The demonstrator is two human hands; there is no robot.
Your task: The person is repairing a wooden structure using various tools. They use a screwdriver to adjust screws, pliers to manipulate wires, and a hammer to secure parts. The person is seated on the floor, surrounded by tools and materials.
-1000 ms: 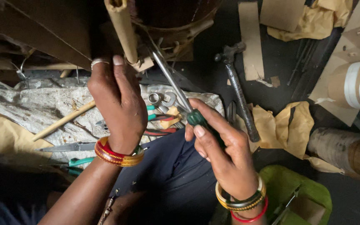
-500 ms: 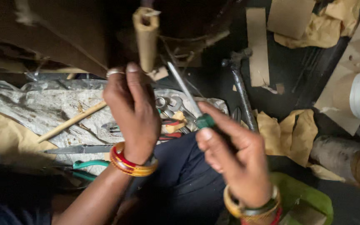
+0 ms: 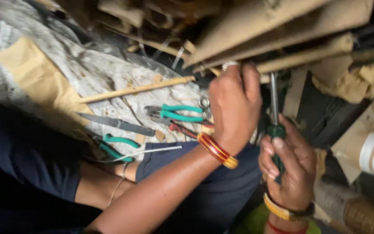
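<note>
The right hand is wrapped tight around the green handle of a screwdriver, whose shaft points up toward the cardboard tube. The left hand grips that tube from below, fingers curled. Green-handled pliers, a knife and a wooden stick lie on the cloth beside them.

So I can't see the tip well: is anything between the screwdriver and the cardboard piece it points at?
Nothing visible. The right hand holds the green-handled screwdriver upright, its shaft running straight up to the cardboard piece; the left hand grips beside it, not across it.
</note>
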